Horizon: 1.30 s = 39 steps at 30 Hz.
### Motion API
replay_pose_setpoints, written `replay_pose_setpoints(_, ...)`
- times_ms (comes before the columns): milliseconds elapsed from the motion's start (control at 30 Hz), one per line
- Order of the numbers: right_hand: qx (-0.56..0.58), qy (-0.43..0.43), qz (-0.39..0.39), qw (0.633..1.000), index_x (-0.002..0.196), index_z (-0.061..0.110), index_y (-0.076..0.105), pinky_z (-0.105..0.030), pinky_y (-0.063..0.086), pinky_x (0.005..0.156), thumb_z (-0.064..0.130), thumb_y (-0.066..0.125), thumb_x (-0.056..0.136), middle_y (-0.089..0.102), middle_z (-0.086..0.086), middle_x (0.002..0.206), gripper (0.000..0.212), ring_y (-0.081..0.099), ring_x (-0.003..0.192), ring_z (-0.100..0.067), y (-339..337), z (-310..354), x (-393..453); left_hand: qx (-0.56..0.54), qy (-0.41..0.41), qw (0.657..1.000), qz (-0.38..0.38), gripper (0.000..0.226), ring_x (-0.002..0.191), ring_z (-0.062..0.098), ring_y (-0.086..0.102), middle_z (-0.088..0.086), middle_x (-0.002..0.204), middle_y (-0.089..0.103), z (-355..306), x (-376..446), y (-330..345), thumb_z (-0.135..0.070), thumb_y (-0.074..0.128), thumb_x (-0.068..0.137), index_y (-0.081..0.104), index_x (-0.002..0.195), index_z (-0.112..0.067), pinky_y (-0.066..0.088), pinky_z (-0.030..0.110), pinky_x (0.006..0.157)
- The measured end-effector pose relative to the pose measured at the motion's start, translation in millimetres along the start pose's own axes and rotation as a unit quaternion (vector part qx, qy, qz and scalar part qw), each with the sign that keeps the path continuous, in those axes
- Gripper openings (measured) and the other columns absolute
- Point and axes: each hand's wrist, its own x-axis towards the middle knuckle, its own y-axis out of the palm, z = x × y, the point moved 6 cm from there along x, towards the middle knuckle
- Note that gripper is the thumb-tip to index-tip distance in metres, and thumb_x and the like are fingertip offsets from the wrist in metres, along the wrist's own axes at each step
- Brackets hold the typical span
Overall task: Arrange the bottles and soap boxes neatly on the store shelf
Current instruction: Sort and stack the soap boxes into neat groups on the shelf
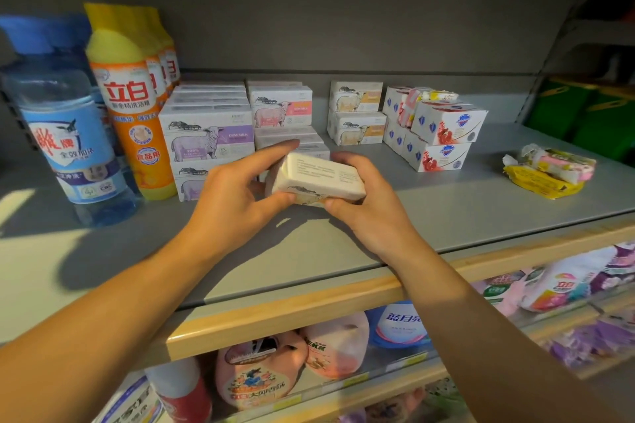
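Note:
A white soap box (319, 178) with a sheep print is held above the grey shelf (464, 213), tilted. My left hand (237, 196) grips its left end and my right hand (367, 206) grips its right end. Behind it stand stacks of purple sheep boxes (206, 137), pink sheep boxes (281, 108) and yellow sheep boxes (357, 113). White boxes with red flowers (443, 134) are piled at the right. An orange and yellow bottle (134, 106) and a blue bottle (65, 127) stand at the left.
Loose yellow and pink wrapped soaps (549, 170) lie at the shelf's right end. A wooden strip (309, 306) edges the shelf front. Refill pouches and bottles (261, 371) fill the lower shelf. Green bins (584, 113) sit at the far right.

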Motion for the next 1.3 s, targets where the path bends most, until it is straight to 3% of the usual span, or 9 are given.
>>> replay_pose_setpoints(200, -0.070, -0.057, -0.035, 0.995, 0.117, 0.031, 0.057, 0.001, 0.042, 0.065, 0.003, 0.075, 0.078, 0.050, 0.002, 0.117, 0.052, 0.051, 0.108, -0.003, 0, 11, -3, -0.051, -0.038, 0.998, -0.003, 0.066, 0.109, -0.010, 0.058, -0.031, 0.117, 0.059, 7, 1, 1, -0.004, 0.079, 0.077, 0.053, 0.122, -0.044, 0.052, 0.010, 0.079)
replay_pose_setpoints(300, -0.098, -0.056, -0.065, 0.991, 0.123, 0.028, 0.062, 0.000, 0.041, 0.076, 0.005, 0.076, 0.078, 0.049, 0.007, 0.112, 0.053, 0.052, 0.104, -0.002, -7, 14, -1, -0.091, -0.084, 0.992, 0.009, 0.061, 0.107, -0.007, 0.061, -0.024, 0.116, 0.064, 17, 4, 3, -0.004, 0.078, 0.078, 0.055, 0.123, -0.038, 0.052, 0.010, 0.077)
replay_pose_setpoints(433, -0.114, -0.049, -0.126, 0.984, 0.125, 0.028, 0.061, 0.001, 0.037, 0.081, 0.006, 0.075, 0.079, 0.049, 0.004, 0.115, 0.053, 0.050, 0.096, 0.009, -25, 20, 10, 0.010, -0.112, 0.994, 0.018, 0.028, 0.092, -0.003, 0.065, -0.021, 0.099, 0.070, 28, 4, 1, -0.025, 0.074, 0.083, 0.063, 0.106, -0.037, 0.052, 0.016, 0.081)
replay_pose_setpoints(600, -0.151, -0.081, -0.178, 0.969, 0.128, 0.019, 0.061, 0.007, 0.029, 0.084, 0.003, 0.074, 0.080, 0.045, -0.003, 0.126, 0.051, 0.045, 0.098, 0.002, -41, 36, 48, 0.104, -0.138, 0.977, 0.128, 0.022, 0.103, -0.002, 0.062, -0.019, 0.109, 0.070, 38, -3, 19, -0.039, 0.065, 0.088, 0.071, 0.108, -0.033, 0.048, 0.021, 0.093)
replay_pose_setpoints(767, -0.242, -0.109, -0.111, 0.958, 0.130, 0.019, 0.060, 0.010, 0.021, 0.081, 0.009, 0.075, 0.082, 0.040, 0.000, 0.114, 0.051, 0.043, 0.105, -0.009, -25, 42, 111, 0.163, -0.063, 0.956, 0.233, 0.033, 0.119, 0.004, 0.055, -0.012, 0.126, 0.066, 31, -7, 36, -0.037, 0.054, 0.097, 0.068, 0.124, -0.023, 0.038, 0.016, 0.102)
replay_pose_setpoints(933, -0.315, -0.134, 0.002, 0.939, 0.132, 0.023, 0.060, -0.009, 0.028, 0.096, 0.019, 0.075, 0.084, 0.043, 0.000, 0.121, 0.050, 0.047, 0.118, -0.015, 6, 26, 154, 0.196, -0.044, 0.948, 0.246, 0.039, 0.121, 0.005, 0.050, -0.012, 0.126, 0.064, 32, -8, 36, -0.044, 0.054, 0.095, 0.063, 0.129, -0.028, 0.031, 0.018, 0.105)
replay_pose_setpoints(1067, -0.430, -0.179, -0.027, 0.884, 0.130, 0.026, 0.063, -0.032, 0.032, 0.106, 0.027, 0.070, 0.087, 0.050, -0.005, 0.129, 0.044, 0.040, 0.120, -0.030, 11, 19, 166, 0.192, -0.048, 0.951, 0.236, 0.038, 0.118, 0.008, 0.051, -0.010, 0.121, 0.066, 34, -6, 36, -0.045, 0.057, 0.093, 0.064, 0.128, -0.030, 0.030, 0.016, 0.102)
replay_pose_setpoints(1167, -0.449, -0.202, -0.039, 0.870, 0.130, 0.028, 0.063, -0.032, 0.034, 0.100, 0.031, 0.067, 0.089, 0.058, -0.002, 0.121, 0.042, 0.043, 0.111, -0.031, 15, 19, 170, 0.192, -0.054, 0.952, 0.231, 0.041, 0.119, 0.007, 0.050, -0.013, 0.123, 0.065, 35, -5, 36, -0.047, 0.060, 0.091, 0.063, 0.128, -0.031, 0.030, 0.016, 0.102)
replay_pose_setpoints(1300, -0.446, -0.204, -0.051, 0.870, 0.131, 0.029, 0.062, -0.032, 0.035, 0.097, 0.035, 0.067, 0.089, 0.058, 0.000, 0.119, 0.043, 0.042, 0.109, -0.028, 23, 19, 178, 0.195, -0.053, 0.953, 0.227, 0.044, 0.122, 0.004, 0.045, -0.016, 0.129, 0.062, 34, -4, 36, -0.049, 0.062, 0.089, 0.062, 0.130, -0.032, 0.021, 0.003, 0.097)
